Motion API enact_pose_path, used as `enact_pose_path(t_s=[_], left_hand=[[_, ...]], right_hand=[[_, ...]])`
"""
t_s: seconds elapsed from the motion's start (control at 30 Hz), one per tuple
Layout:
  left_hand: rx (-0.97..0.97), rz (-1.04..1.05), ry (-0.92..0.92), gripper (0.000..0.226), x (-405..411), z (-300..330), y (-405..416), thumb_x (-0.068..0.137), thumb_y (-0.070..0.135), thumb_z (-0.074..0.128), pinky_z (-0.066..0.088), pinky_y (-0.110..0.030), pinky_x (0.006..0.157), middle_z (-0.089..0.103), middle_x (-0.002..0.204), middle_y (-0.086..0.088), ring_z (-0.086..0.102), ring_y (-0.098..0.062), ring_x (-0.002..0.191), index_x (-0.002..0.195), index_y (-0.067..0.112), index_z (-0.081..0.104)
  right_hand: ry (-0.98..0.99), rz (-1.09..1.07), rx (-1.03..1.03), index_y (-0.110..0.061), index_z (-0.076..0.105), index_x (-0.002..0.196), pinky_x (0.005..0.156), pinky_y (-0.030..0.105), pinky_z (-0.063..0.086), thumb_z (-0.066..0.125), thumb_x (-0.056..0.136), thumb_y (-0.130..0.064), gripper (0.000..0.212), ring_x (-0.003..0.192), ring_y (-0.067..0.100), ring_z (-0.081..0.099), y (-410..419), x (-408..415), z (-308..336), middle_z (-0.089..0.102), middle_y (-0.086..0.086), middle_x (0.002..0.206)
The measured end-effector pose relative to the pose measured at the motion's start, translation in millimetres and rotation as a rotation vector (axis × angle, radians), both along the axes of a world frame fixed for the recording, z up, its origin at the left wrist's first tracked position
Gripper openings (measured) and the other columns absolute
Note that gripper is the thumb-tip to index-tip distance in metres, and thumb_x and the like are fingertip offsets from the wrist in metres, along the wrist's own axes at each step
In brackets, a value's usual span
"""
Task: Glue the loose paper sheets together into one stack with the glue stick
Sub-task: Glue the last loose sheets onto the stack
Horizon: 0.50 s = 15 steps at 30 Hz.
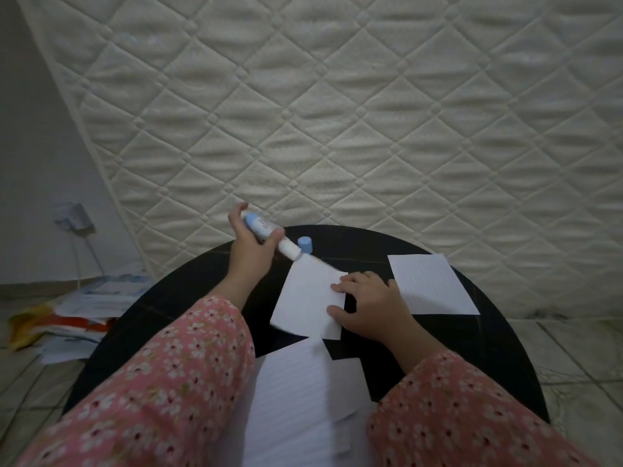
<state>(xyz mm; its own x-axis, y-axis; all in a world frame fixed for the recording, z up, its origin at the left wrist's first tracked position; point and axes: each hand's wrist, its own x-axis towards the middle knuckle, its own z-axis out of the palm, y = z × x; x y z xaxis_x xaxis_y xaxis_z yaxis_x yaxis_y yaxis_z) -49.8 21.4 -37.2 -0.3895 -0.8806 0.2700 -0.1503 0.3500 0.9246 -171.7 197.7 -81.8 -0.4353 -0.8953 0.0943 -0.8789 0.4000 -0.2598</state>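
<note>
The uncapped white-and-blue glue stick is held in the left grip, tip at the far corner of the white paper sheet, which is pinned to the round black tabletop by the flat-fingered right grip against sliding.

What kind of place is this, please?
Probably a room at home: a quilted mattress leans upright behind the round black table, with a tiled floor and a wall socket.

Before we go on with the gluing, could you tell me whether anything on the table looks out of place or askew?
Mostly tidy. The white paper sheet under the right hand lies askew to the lined sheet beside it. The small blue glue-stick cap stands loose near the round black table's far edge.
</note>
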Motion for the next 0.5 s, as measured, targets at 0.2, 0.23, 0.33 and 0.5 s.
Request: enact_pose_path(t_s=[0.2,0.23,0.33,0.5], left_hand=[[0.287,-0.058,0.209,0.028,33,8,-11,0.099,0.007,0.045,0.053,-0.028,0.062,0.054,0.119,-0.018,0.059,-0.019,0.07,0.116,0.029,0.053],[0.363,-0.111,0.267,0.042,38,9,-10,0.097,-0.004,0.042,0.054,-0.028,0.065,0.052,0.118,-0.016,0.06,-0.019,0.072,0.123,0.027,0.05],[0.386,-0.182,0.267,0.069,51,6,1,0.082,-0.023,0.051,0.053,-0.029,0.073,0.048,0.122,-0.011,0.062,-0.025,0.093,0.129,0.028,0.043],[0.196,-0.087,0.023,0.019,60,-9,17,0.09,0.03,0.065,0.044,-0.029,0.064,0.061,0.093,-0.003,0.057,-0.015,0.073,0.105,0.031,0.054]], right_hand=[[-0.027,-0.014,0.069,-0.038,0.038,0.142,0.114,0.049,0.016,0.046,0.09,-0.058,0.056,0.141,0.014,0.022,-2,4,8,0.03,-0.013,0.151],[-0.033,-0.018,0.072,-0.038,0.038,0.142,0.114,0.049,0.016,0.046,0.09,-0.058,0.056,0.141,0.014,0.023,-1,5,9,0.031,-0.013,0.151],[-0.044,-0.023,0.067,-0.037,0.04,0.141,0.114,0.049,0.016,0.047,0.09,-0.057,0.056,0.139,0.014,0.025,-1,7,11,0.033,-0.012,0.15],[-0.044,-0.012,0.081,-0.035,0.038,0.142,0.114,0.049,0.018,0.046,0.091,-0.055,0.056,0.14,0.014,0.026,3,9,12,0.031,-0.01,0.151]])
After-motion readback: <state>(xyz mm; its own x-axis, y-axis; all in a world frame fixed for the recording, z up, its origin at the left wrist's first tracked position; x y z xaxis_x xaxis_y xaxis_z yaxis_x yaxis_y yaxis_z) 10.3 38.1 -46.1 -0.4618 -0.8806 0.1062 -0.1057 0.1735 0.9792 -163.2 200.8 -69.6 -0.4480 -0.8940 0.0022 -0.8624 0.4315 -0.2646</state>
